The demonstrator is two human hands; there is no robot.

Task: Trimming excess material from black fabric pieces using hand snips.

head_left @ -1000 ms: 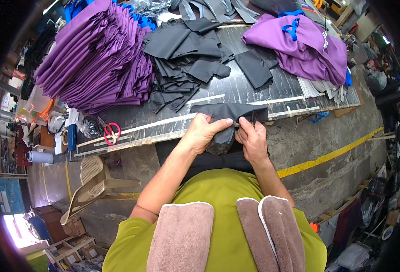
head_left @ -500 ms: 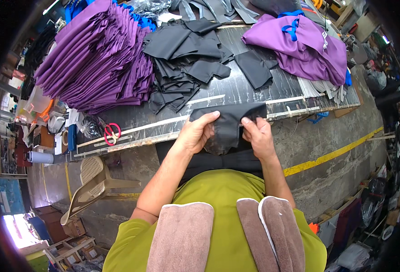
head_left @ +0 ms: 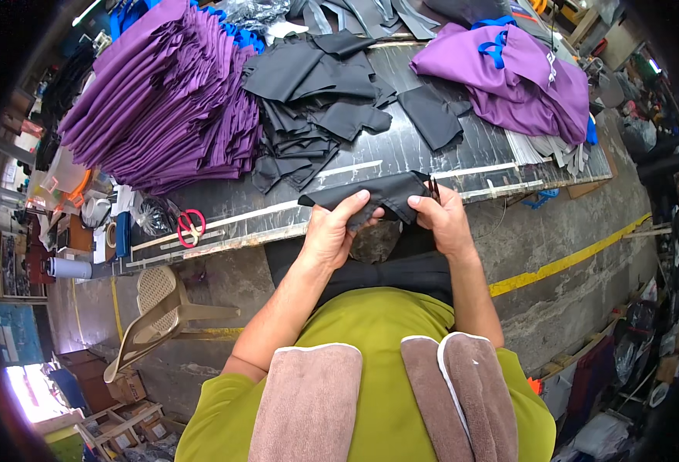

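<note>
In front of me, at the table's near edge, a black fabric piece (head_left: pixel 386 192) is stretched between both hands. My left hand (head_left: pixel 335 229) pinches its left part, thumb on top and fingers beneath. Closed on the right end is my right hand (head_left: pixel 445 220), its thumb pressed on the cloth. A thin dark pointed thing (head_left: pixel 433 189) sticks up beside the right hand's fingers; its kind is unclear. Beyond my hands, a loose pile of black fabric pieces (head_left: pixel 309 77) lies on the table, with a separate black piece (head_left: pixel 432 117) to its right.
A tall stack of folded purple cloth (head_left: pixel 162 100) fills the table's left; a purple bundle with blue straps (head_left: pixel 509 81) lies at right. Red-handled scissors (head_left: pixel 191 228) rest near the front edge of the dark table (head_left: pixel 278 219). A beige plastic chair (head_left: pixel 155 308) stands at left.
The black piece's hanging middle part has been gathered up toward the hands, and the cloth now lies folded lengthwise. My left fingers have curled under it.
</note>
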